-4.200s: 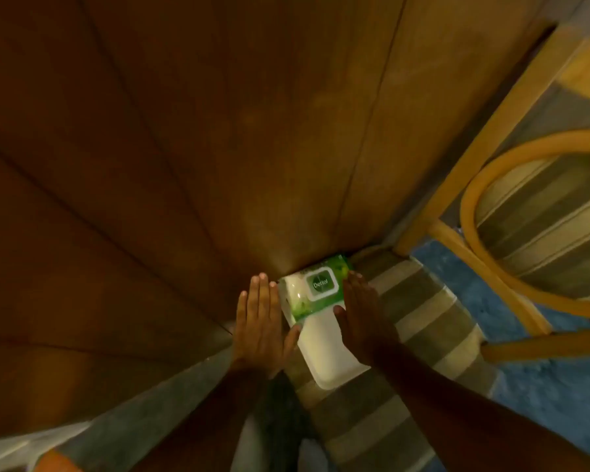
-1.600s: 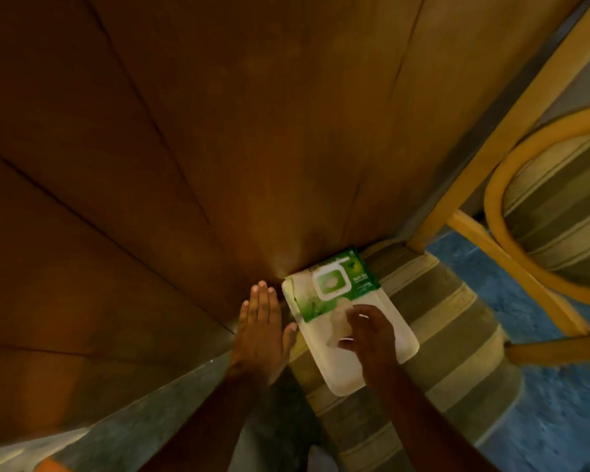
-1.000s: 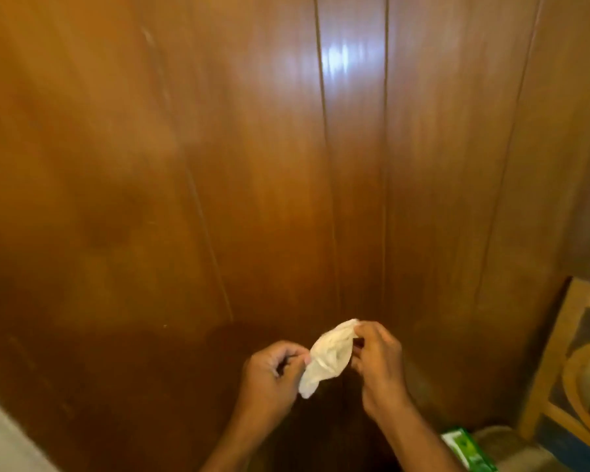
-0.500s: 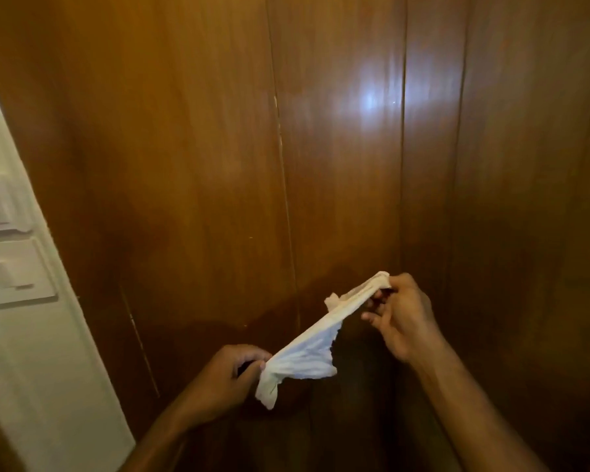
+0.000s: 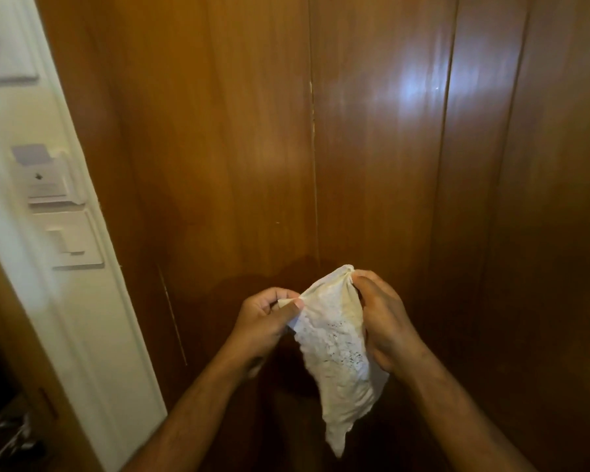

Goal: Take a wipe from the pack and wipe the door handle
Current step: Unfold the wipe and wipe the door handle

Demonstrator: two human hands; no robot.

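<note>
Two hands pinch one soft, crinkly white wipe (image 5: 338, 352): left hand (image 5: 263, 321) and right hand (image 5: 385, 321), by shiny wood panels (image 5: 218, 148).

Warm dim light, bluish glare on the wood panelling (image 5: 419, 86), motion blur smearing the left edge.

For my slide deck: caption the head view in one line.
Both hands, left hand and right hand, spread a white wipe before wood panelling.
</note>
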